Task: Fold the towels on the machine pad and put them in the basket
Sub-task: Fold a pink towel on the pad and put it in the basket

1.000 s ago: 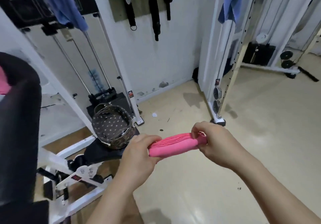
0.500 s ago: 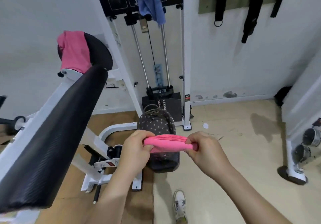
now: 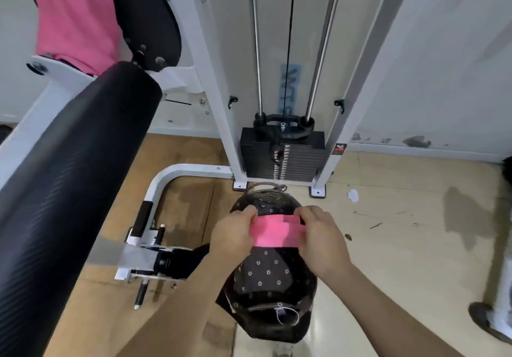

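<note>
A folded pink towel (image 3: 275,231) is held flat between both hands, directly over the open mouth of the basket (image 3: 270,281). My left hand (image 3: 232,234) grips its left end and my right hand (image 3: 321,239) grips its right end. The basket is dark with a small white flower print on its lining and sits on the machine's seat below the hands. A second pink towel (image 3: 76,15) hangs over the round black pad (image 3: 144,15) at the top left. The long black machine pad (image 3: 69,179) runs diagonally along the left.
The white machine frame (image 3: 216,79) and the black weight stack (image 3: 282,157) stand straight ahead against the wall. A white curved base tube (image 3: 166,182) and a metal seat bracket (image 3: 146,257) lie left of the basket. Beige floor (image 3: 415,245) spreads to the right.
The view swung left and down towards the machine. Both hands carried the folded pink towel from open floor to right above the basket, and turned it flat.
</note>
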The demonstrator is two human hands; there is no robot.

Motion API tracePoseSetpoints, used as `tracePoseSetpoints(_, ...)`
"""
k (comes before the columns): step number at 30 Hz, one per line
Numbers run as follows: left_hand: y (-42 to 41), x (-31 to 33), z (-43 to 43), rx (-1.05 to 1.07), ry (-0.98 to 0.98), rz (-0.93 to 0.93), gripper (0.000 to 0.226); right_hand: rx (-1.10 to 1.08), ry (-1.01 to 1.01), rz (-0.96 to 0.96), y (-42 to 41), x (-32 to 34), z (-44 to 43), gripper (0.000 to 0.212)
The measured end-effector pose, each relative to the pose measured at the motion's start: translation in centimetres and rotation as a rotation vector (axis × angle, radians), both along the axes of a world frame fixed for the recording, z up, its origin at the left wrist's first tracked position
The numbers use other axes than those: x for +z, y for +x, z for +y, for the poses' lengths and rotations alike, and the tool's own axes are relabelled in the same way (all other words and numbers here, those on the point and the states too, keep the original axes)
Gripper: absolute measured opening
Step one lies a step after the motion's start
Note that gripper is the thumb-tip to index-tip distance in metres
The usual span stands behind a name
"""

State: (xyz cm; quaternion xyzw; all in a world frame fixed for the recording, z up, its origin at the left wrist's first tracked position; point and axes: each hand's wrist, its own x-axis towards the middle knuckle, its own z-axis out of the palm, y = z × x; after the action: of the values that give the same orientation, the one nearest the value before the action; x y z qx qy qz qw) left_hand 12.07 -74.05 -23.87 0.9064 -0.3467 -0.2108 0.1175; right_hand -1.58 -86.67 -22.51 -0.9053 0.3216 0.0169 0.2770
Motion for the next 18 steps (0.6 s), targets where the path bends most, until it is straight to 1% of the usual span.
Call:
tracePoseSetpoints(2, 1.3, -2.1, -1.9, 0.025, 0.017, 0.024, 0.028, 0.034, 0.05, -0.003, 1.1, -1.6, 0.1, 0.043)
tracePoseSetpoints(5, 2.3, -4.7, -3.3, 0.066, 0.081, 0.034, 0.033, 0.116, 0.125, 0.026, 2.0, -3.9, 1.0, 0.049)
tracePoseSetpoints(8, 2.4, -6.8, -3.6, -0.013, 0.186, -0.004, 0.032, 0.131, 0.184, 0.091, 3.0, -6.0, 1.1, 0.059)
tracePoseSetpoints(12, 2.6, -8.9, -4.3, -0.123, 0.305, -0.087, 0.045, 0.168, 0.222, 0.25, 5.0, -7.8, 0.4, 0.065)
tracePoseSetpoints(13, 2.6, -9.1, -4.5, -0.15, 0.343, -0.108, 0.045, 0.177, 0.224, 0.274, 5.5, -8.2, 0.2, 0.066)
tracePoseSetpoints(15, 2.7, -9.3, -5.0, -0.198, 0.404, -0.142, 0.037, 0.196, 0.237, 0.296, 6.3, -9.0, -0.1, 0.067)
tracePoseSetpoints(17, 2.8, -9.4, -5.5, -0.249, 0.436, -0.18, 0.03, 0.209, 0.234, 0.286, 6.8, -9.6, -0.4, 0.069)
tracePoseSetpoints(18, 2.9, -9.5, -5.7, -0.272, 0.449, -0.193, 0.029, 0.206, 0.202, 0.271, 6.9, -9.8, -0.5, 0.069)
